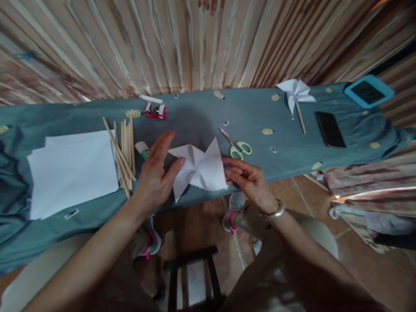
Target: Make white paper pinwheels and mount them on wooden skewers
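A white paper pinwheel (208,170) with folded, pointed blades lies near the front edge of the cloth-covered table. On its left side is my left hand (156,173), fingers stretched out and thumb apart, the thumb tip at a blade. My right hand (248,180), with a bracelet at the wrist, has loosely bent fingers at the paper's right edge; no firm grip shows. Just beyond the right fingers rest scissors (239,148) with light green handles. A glue stick (142,148) lies partly hidden behind my left hand.
White paper sheets (74,173) and several wooden sticks (125,151) lie at left. An opened small red box (156,110) holds small metal pieces. At right are a pinwheel on a stick (297,95), a phone (330,129) and a blue-framed device (369,91). A curtain (224,47) hangs behind.
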Demonstrator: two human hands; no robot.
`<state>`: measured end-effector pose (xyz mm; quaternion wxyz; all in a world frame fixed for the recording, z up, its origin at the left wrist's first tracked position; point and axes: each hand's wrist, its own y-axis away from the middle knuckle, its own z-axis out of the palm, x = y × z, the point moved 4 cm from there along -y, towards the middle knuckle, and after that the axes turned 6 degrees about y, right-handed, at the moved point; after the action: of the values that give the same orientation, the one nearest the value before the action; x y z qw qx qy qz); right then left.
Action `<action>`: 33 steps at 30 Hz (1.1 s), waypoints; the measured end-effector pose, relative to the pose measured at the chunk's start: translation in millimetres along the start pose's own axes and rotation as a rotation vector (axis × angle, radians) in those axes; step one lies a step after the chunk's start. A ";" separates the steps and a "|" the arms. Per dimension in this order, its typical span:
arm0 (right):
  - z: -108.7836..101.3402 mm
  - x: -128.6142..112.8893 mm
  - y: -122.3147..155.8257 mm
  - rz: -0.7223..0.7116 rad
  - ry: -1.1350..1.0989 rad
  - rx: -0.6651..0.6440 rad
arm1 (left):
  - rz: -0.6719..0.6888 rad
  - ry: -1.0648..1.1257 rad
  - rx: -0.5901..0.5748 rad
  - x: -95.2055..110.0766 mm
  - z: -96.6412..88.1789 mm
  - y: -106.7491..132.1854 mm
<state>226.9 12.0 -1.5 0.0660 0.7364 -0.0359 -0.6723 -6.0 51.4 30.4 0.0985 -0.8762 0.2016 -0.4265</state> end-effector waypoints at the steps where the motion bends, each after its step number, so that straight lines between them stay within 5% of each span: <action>1: -1.8 0.4 0.2 -0.008 0.025 -0.010 | 0.008 -0.022 -0.012 -1.8 -0.4 0.5; 6: -5.6 -9.2 2.7 -0.198 0.408 0.001 | 0.071 -0.232 -0.104 -7.1 -2.8 1.0; 12: 3.8 -16.4 10.4 -0.494 0.925 -0.136 | 0.037 -0.429 -0.209 -16.7 -5.3 8.1; 17: 3.1 -12.7 14.3 -0.440 0.942 -0.354 | 0.092 -0.325 -0.180 -34.8 -10.8 14.5; 20: 4.4 -11.6 14.7 -0.448 0.963 -0.376 | 0.104 -0.290 -0.147 -35.8 -16.2 15.6; 28: 9.8 -13.5 10.2 -0.436 0.834 -0.344 | 0.176 -0.169 -0.169 8.5 -12.1 22.2; 33: 9.2 -13.6 6.8 -0.430 0.744 -0.339 | 0.210 -0.182 -0.229 13.3 1.2 32.1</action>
<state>216.8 6.7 12.1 0.0528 0.8972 0.2545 -0.3569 -6.4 16.7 27.9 0.0599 -0.8909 0.3295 -0.3069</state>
